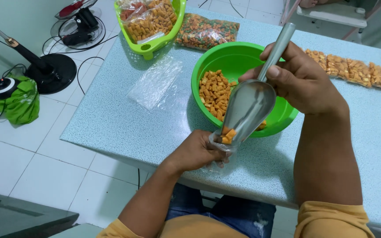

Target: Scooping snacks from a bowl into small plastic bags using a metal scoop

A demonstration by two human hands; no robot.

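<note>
1. Holding a small clear bag (220, 147) at the near edge of the worktop (124, 132), the left hand (195, 152) has its grip closed around the bag's mouth, pinching the film open just below the scoop.
2. The right hand (303, 79) has its grip closed on the handle of a metal scoop (248, 105), tilted so its narrow tip points down into the bag; a few orange snack pieces (228, 134) sit at the tip, right at the bag's mouth.
3. Spilling looks the likeliest slip: the bag's opening is narrow and soft, so if the scoop tips too steeply or the film folds shut, pieces may bounce onto the worktop or over its near edge to the floor.
4. A second risk, in my judgement: the bag hangs partly past the edge, so a loosened pinch could drop it into the lap.
5. Just behind the scoop stands a green bowl (283, 114) holding more orange pieces; the right forearm passes close over its rim and could nudge it.
6. Left of the bowl lie empty clear bags (155, 83); farther back are a green basket (148, 48) of filled packs, a mixed-colour pack (206, 31) and, at the right, a row of 4 or so sealed packs (349, 70).
7. The worktop is pale blue and speckled; the floor (36, 158) is white tile, with a fan base (51, 72), cables and a green cloth bag (18, 103) at the left.
</note>
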